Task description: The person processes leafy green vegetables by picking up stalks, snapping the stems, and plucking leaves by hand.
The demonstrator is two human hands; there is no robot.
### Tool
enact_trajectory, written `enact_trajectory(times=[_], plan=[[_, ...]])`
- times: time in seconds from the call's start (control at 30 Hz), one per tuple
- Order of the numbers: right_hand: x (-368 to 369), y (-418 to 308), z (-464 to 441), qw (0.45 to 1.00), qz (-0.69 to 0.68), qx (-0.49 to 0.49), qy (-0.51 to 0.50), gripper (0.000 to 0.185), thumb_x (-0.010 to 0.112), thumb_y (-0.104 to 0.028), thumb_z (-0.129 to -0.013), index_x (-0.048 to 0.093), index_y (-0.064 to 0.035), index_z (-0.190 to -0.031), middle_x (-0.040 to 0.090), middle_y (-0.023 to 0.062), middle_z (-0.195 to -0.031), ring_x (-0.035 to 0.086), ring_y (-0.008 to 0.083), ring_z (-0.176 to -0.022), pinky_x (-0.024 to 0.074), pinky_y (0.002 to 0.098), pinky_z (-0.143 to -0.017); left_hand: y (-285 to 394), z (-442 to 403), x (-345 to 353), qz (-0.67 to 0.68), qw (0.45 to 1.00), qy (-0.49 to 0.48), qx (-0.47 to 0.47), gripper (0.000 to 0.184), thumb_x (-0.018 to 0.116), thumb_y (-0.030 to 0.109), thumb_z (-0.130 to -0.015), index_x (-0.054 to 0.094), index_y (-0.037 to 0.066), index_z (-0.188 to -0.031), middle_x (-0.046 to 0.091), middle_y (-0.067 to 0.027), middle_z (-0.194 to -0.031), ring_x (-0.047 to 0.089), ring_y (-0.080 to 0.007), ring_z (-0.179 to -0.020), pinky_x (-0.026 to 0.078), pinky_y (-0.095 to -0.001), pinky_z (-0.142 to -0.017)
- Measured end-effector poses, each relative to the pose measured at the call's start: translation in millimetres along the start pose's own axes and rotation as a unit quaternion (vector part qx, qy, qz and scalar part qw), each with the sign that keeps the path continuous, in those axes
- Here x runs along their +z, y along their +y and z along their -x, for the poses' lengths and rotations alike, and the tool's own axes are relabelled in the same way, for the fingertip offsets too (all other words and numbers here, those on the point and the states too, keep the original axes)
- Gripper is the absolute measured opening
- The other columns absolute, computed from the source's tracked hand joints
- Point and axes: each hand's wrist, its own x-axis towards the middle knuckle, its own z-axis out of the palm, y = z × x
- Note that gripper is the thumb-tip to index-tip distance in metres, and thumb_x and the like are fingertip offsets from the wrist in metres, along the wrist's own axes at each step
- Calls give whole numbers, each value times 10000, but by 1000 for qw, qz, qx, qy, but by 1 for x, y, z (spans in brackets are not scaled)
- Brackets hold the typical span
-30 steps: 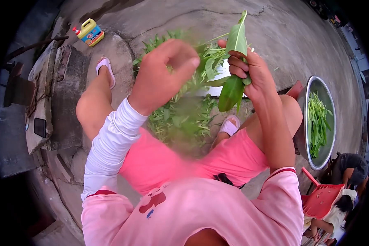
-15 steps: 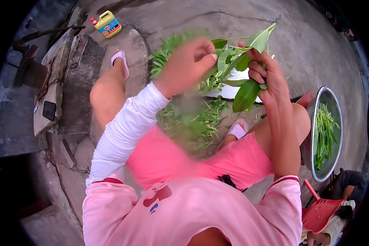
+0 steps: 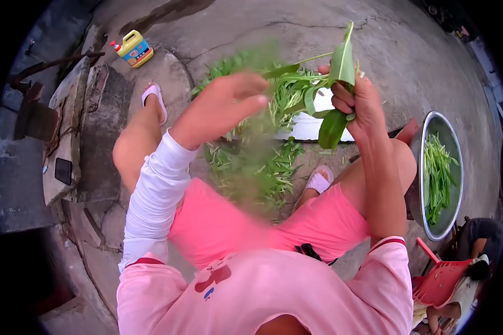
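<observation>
My right hand (image 3: 359, 103) is closed around a sprig of leafy greens (image 3: 341, 67). Its broad leaves stick up above the fingers and one dark leaf hangs below them. To the left, my left hand (image 3: 221, 106), coming out of a white sleeve, is a little blurred. Its thumb stands apart from the bent fingers, and I see nothing between them. Close to those fingertips is the tip of a long leaf. Beneath both hands, a heap of cut greens (image 3: 290, 97) lies partly over a white board (image 3: 310, 129). More loose greens (image 3: 279, 173) are strewn on the ground between my feet.
A metal basin (image 3: 458, 192) with greens (image 3: 439, 178) stands at the right. Below it are a red dustpan (image 3: 439, 283) and part of another person (image 3: 478, 237). At the left are a yellow jug (image 3: 134, 50), stone slabs (image 3: 98, 134) and a phone (image 3: 63, 171).
My left hand has moved left and slightly down, away from the greens in my right hand. My right hand keeps its hold. The whole view has shifted slightly.
</observation>
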Motion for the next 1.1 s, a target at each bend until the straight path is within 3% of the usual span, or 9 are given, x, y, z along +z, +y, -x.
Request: enact_trajectory(times=[0.07, 0.17, 0.27, 0.4, 0.5, 0.6, 0.77, 0.87, 1.1], plan=[[15, -4, 10, 995, 97, 15, 11, 246, 457, -176, -941, 498, -31, -1136, 642, 83, -846, 293, 6, -428, 221, 161, -366, 4, 0, -4, -33, 981, 164, 96, 303, 575, 232, -870, 569, 1, -1067, 609, -37, -932, 538, -82, -839, 433, -227, -709], [37, 5, 22, 971, 232, 59, -28, 228, 474, -191, -939, 520, -41, -1105, 638, 51, -865, 491, 14, -561, 347, 165, -460, -1, -5, -12, -72, 957, 253, 121, 319, 566, 256, -882, 584, 16, -1093, 600, -23, -968, 526, -75, -878, 432, -228, -750], [34, 31, 19, 956, 254, -27, -143, 259, 525, -173, -911, 535, -33, -1129, 609, -5, -779, 535, 40, -619, 411, 196, -544, 11, -1, -5, 184, 965, 177, 61, 391, 498, 345, -941, 559, 16, -1144, 563, -8, -955, 501, -63, -869, 401, -218, -816], [45, 25, 24, 925, 357, -96, -92, 217, 578, -140, -883, 532, -33, -1066, 595, -10, -755, 511, 31, -615, 400, 198, -546, 9, -2, -12, 154, 979, 117, 59, 382, 436, 311, -968, 531, 12, -1185, 578, -25, -994, 535, -75, -904, 441, -227, -822], [41, 30, 23, 878, 436, -195, 7, 170, 622, -94, -840, 517, -29, -957, 584, -31, -718, 456, 19, -584, 343, 178, -513, 14, 0, -9, 265, 955, 125, 44, 346, 405, 232, -975, 507, -6, -1204, 590, -35, -996, 551, -83, -912, 460, -232, -826], [41, 26, 26, 834, 489, -256, -7, 165, 633, -100, -827, 543, -28, -945, 604, -20, -732, 433, 22, -568, 323, 184, -496, 15, 2, -8, 297, 948, 105, 40, 326, 386, 174, -970, 504, -21, -1204, 591, -37, -1007, 558, -83, -915, 465, -226, -827], [42, 25, 23, 797, 511, -322, -18, 212, 638, -161, -793, 668, -58, -975, 632, 133, -817, 586, 264, -691, 449, 352, -637, 14, 4, -1, 278, 954, 99, 49, 333, 417, 179, -964, 495, -23, -1218, 590, -41, -1011, 579, -87, -889, 486, -202, -790], [41, 21, 25, 773, 560, -297, 4, 201, 634, -170, -797, 678, -48, -950, 586, 122, -749, 563, 270, -684, 449, 338, -654, 15, 4, 5, 245, 962, 108, 45, 335, 439, 179, -957, 498, -19, -1220, 590, -44, -1020, 588, -94, -896, 493, -205, -789], [29, 33, 15, 813, 503, -292, 38, 198, 639, -182, -765, 687, -42, -897, 529, 91, -748, 540, 232, -710, 427, 322, -652, 17, 7, 19, 131, 983, 99, 81, 321, 505, 206, -940, 550, 8, -1189, 582, -50, -1042, 577, -95, -920, 506, -235, -816]])
